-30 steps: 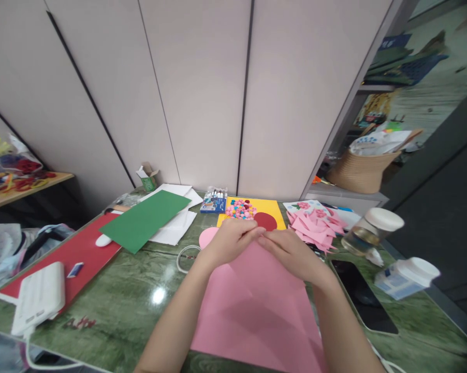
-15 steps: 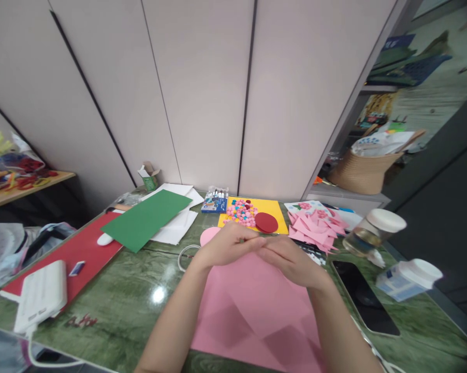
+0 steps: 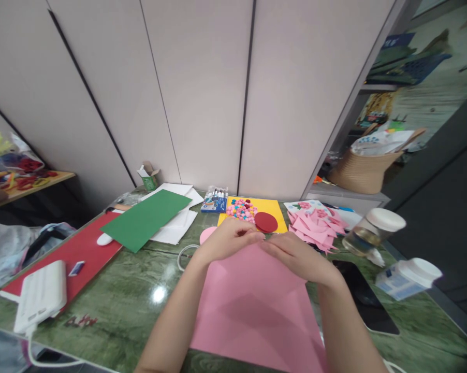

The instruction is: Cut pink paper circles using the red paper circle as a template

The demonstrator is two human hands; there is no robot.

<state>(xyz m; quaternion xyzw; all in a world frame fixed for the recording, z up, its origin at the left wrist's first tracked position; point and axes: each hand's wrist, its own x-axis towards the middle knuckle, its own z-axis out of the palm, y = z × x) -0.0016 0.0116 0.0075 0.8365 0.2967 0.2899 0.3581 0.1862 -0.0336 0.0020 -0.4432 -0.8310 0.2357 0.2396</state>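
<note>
Both hands meet over the far end of pink paper point(image 3: 252, 321), which lies on the table before me. My left hand point(image 3: 230, 239) has its fingers curled and its thumb stretched toward the right, pinching the paper's far part. My right hand point(image 3: 295, 257) is bent over the same part from the other side, fingers together, fingertips close to the left thumb. Between the hands the paper looks raised, with a second layer above the lower one. The exact fingertip grip is partly hidden. Just beyond lie a dark red paper circle point(image 3: 266, 222) and small coloured pompoms point(image 3: 241, 209) on a yellow sheet point(image 3: 274, 207).
On the right are pink paper pieces point(image 3: 317, 228), a phone point(image 3: 367, 298), a clear jar point(image 3: 373, 233) and a white tub point(image 3: 410, 278). To the left lie a green sheet point(image 3: 148, 217), red paper point(image 3: 89, 248), a power bank point(image 3: 43, 295) and a white cable point(image 3: 181, 259). Cabinet doors point(image 3: 202, 103) stand behind.
The right hand and forearm have shifted slightly right, and the fingertips have drawn a little apart. The upper pink layer and its shadows have changed shape. At far left, part of another person has appeared.
</note>
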